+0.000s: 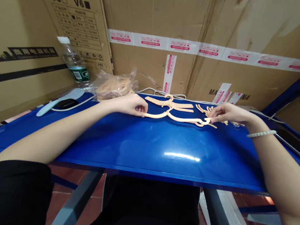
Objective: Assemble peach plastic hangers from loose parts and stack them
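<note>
A peach-coloured plastic hanger (181, 119) lies low over the blue table, its two arms spread and its hook pointing away from me. My left hand (134, 104) is closed round the tip of its left arm. At the other end, my right hand (227, 113) pinches a small curved hook piece (206, 121) that meets the tip of the right arm; whether the two are joined, I cannot tell. Just behind lies a second peach hanger (155, 101), with its arms apart. Several loose peach pieces (200, 109) are beside and partly behind my right hand.
A clear bag (115, 85) of peach parts sits behind my left forearm. Left of it are a water bottle (76, 62), a pale-blue handled brush or comb (59, 102) and a black mouse (68, 104). Cardboard (155, 19) walls the back. A dark flat device (298, 145) lies far right.
</note>
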A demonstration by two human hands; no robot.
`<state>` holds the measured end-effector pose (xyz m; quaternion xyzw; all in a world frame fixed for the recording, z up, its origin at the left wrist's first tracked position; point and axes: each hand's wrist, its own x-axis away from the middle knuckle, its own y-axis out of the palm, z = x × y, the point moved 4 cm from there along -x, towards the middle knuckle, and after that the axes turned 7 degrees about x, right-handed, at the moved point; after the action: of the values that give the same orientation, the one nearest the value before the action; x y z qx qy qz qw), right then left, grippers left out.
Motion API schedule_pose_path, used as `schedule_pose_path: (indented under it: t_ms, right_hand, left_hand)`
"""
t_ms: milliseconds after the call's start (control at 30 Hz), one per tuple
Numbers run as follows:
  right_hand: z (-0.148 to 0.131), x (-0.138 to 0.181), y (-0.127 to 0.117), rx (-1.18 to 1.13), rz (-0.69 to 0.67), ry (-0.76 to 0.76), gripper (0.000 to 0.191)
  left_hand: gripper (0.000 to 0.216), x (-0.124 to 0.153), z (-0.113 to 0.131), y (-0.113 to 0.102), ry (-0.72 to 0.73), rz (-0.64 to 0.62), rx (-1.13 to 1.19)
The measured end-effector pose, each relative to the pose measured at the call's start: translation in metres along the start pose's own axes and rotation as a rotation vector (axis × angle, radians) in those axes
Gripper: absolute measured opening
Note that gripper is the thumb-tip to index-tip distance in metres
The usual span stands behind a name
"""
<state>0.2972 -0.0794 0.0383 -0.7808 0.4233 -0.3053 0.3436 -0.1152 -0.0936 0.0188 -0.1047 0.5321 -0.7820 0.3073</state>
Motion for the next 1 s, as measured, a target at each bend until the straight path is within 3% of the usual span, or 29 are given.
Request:
schedule_pose_path:
  t_ms: [167, 700, 833, 1000]
  right_hand:
    - [0.001, -0.005, 0.009, 0.192, -0.123, -0.021, 0.038]
    - [-0.015, -0.004, 0.02, 0.473, -0.109, 0.018, 0.04]
    - [-0.039, -0.003, 0.029, 0.502, 0.058, -0.082, 0.036]
    - [-0.071, -0.006, 0.055, 0.514, 0.241, -0.275, 0.049]
  left_hand:
    - [0.01, -0.001, -0.001, 0.006, 0.008, -0.038, 0.027]
    - [0.022, 0.001, 0.004, 0.009, -0.056, -0.11, -0.072]
    - [0.024, 0.001, 0.01, 0.007, -0.021, -0.043, -0.137]
    - [0.044, -0.001, 0.012, 0.012, 0.041, 0.018, -0.174]
